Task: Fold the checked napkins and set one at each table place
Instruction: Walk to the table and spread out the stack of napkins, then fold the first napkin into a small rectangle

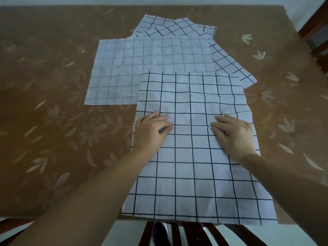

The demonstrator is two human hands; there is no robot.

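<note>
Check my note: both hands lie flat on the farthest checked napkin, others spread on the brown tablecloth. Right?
No: the head view shows the left hand and right hand flat on the nearest napkin, other napkins spread on the brown tablecloth.

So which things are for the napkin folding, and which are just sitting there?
For the job: near napkin, pressed by left hand and right hand; pale napkin behind it; skewed napkins beyond.
Just lying about: flowered tablecloth; near chair; chair at far right.
</note>
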